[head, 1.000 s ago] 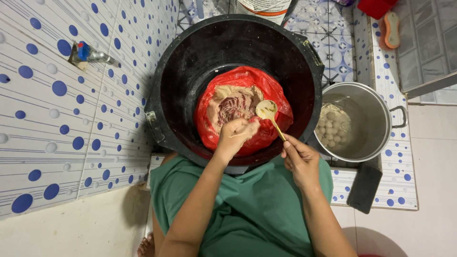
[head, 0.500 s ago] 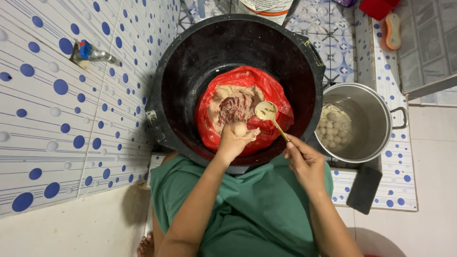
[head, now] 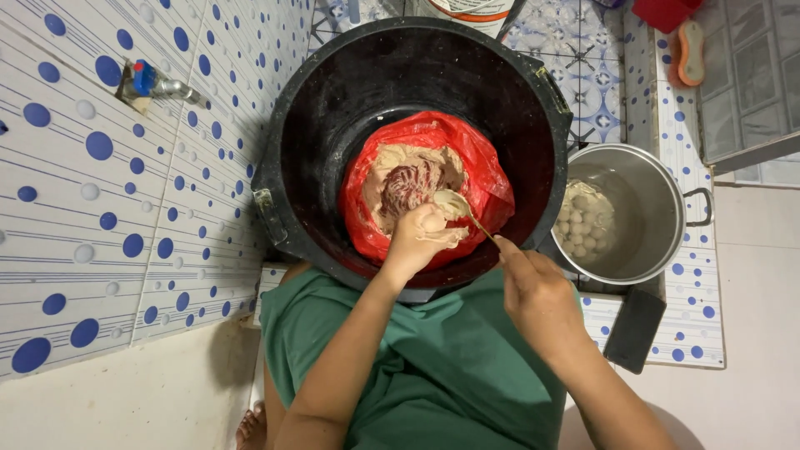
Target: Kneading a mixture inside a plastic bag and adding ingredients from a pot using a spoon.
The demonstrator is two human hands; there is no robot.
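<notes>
1. Looking straight down from the head camera, a large black tub point(head: 333, 92) fills the middle of the view, with a red plastic bag point(head: 483, 179) lying open inside it.
2. Pale beige paste point(head: 400, 167) sits in the bag, a darker reddish patch showing at its centre.
3. At 6 o'clock of the paste, the left hand point(head: 421, 237) is curled into a fist, smeared with paste, a lump squeezed up out of its top.
4. At 5 o'clock, over the tub's near rim, the right hand point(head: 542, 296) pinches the handle of a spoon point(head: 454, 202) between fingers and thumb; the spoon's bowl touches the left fist's top.
5. At 3 o'clock of the tub, just beside it, a steel pot point(head: 658, 217) holds cloudy water and a heap of small pale balls point(head: 583, 221).
6. At 4 o'clock, a dark flat phone-like slab point(head: 635, 329) lies on the blue-dotted tiled floor point(head: 704, 325).
7. At 9 o'clock, a tap point(head: 158, 85) juts from the dotted tile wall point(head: 83, 208).
8. At 6 o'clock, green cloth point(head: 442, 375) covers the person's lap.
</notes>
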